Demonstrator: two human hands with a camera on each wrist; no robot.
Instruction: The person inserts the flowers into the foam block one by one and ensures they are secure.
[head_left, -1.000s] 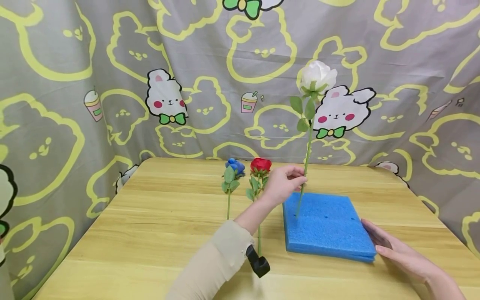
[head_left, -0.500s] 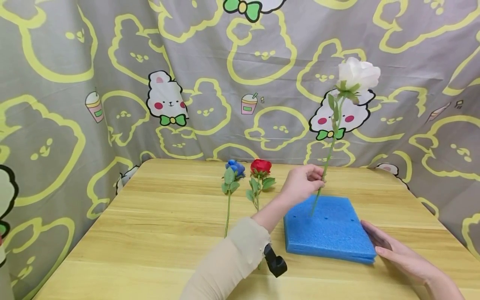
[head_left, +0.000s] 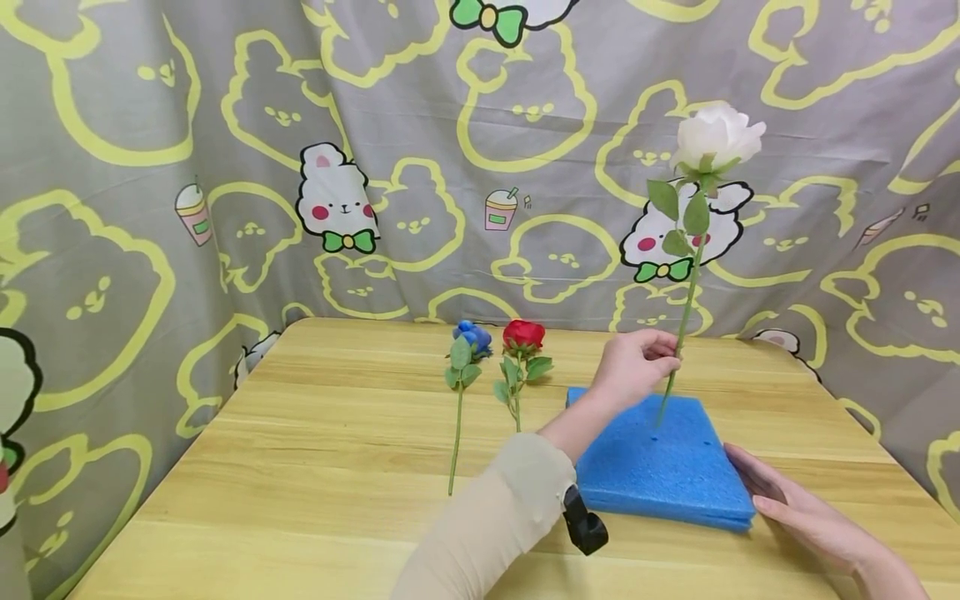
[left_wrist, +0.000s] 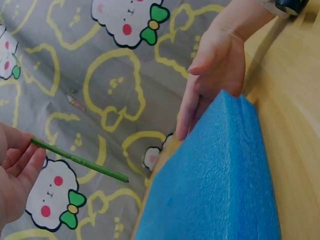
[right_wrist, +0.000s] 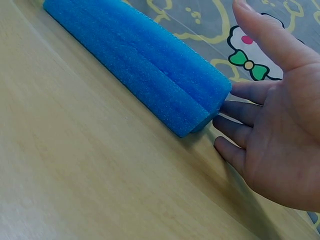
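At centre frame a blue rose (head_left: 472, 338) lies on the table (head_left: 300, 467), a red rose (head_left: 524, 336) just beside it. Right of centre, the left hand (head_left: 633, 367) pinches the stem of a white rose (head_left: 697, 215), its bloom upper right (the cut end hangs free in the left wrist view). Lower right sits a blue foam block (head_left: 660, 475); the right hand (head_left: 806, 512), fingers nearly straight, touches its right edge, gripping nothing.
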